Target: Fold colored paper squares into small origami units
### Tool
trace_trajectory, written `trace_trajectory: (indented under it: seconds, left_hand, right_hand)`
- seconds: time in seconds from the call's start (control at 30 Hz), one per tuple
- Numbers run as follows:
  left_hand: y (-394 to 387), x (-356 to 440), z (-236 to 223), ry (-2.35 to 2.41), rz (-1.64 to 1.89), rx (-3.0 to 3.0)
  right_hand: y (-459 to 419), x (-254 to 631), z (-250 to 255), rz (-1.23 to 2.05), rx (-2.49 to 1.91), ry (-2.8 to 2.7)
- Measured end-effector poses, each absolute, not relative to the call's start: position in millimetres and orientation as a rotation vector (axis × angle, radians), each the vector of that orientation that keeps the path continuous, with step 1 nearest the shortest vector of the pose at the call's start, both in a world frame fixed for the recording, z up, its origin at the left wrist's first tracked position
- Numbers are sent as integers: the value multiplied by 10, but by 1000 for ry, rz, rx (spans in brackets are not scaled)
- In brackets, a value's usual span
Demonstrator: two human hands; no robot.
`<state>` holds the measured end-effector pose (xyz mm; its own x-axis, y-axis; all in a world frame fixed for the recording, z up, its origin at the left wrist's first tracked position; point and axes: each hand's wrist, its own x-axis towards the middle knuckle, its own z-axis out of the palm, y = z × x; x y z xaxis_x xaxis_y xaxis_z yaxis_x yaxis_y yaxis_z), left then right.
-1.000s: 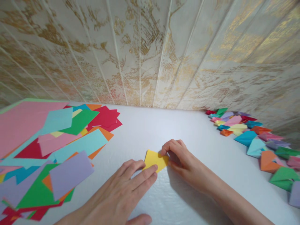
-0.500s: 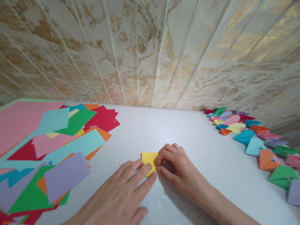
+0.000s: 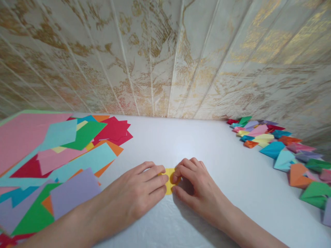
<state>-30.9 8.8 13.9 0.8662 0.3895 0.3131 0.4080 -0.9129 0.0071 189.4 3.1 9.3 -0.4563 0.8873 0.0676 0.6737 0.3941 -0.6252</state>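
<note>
A small folded piece of yellow paper [image 3: 168, 188] lies on the white table, showing as a strip between my two hands. My left hand [image 3: 141, 189] bends its fingers over the left side of the paper, fingertips close together on it. At the right side my right hand [image 3: 193, 179] holds the paper, with thumb and index finger curved into a pinch. Both hands cover much of the paper, so its full fold cannot be seen.
To the left, loose coloured paper sheets [image 3: 74, 196] overlap in a wide pile. Along the right side runs a row of small folded paper pieces [image 3: 274, 150] in many colours. A gold-patterned wall covering [image 3: 160, 69] rises behind the white table [image 3: 165, 141].
My left hand has moved up, and its fingers have gone from spread flat over the yellow paper to bent around its left side. My right hand stays nearly still.
</note>
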Motion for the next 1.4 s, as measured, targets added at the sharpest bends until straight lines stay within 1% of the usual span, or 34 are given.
trace_trajectory:
  seconds: [0.13, 0.27, 0.33, 0.4, 0.5, 0.77, 1.07, 1.4]
  left_hand:
    - [76, -256, 107, -708, -542, -3068]
    - [90, -158, 119, -1101, -585, -3164]
    - [110, -113, 122, -1323, -560, -3146]
    - [134, -84, 115, -1438, -552, -3123]
    - [164, -75, 82, -1469, -578, -3102]
    - [130, -49, 48, -1559, -507, -3081]
    - [107, -28, 5, -1508, -625, -3038]
    - [95, -32, 4, -1612, -715, -3031]
  right_hand:
    - [10, 1886, 124, 724, -1364, -2301]
    - [0, 1909, 117, 644, -1297, -2346]
    - [7, 1936, 91, 568, -1191, -2396]
    - [25, 1971, 71, 484, -1068, -2458]
    - [67, 2025, 92, 424, -941, -2541]
    - [101, 2090, 271, 482, -802, -2742]
    - [-39, 2146, 156, 445, -770, -2661]
    - [-28, 2120, 137, 368, -720, -2721]
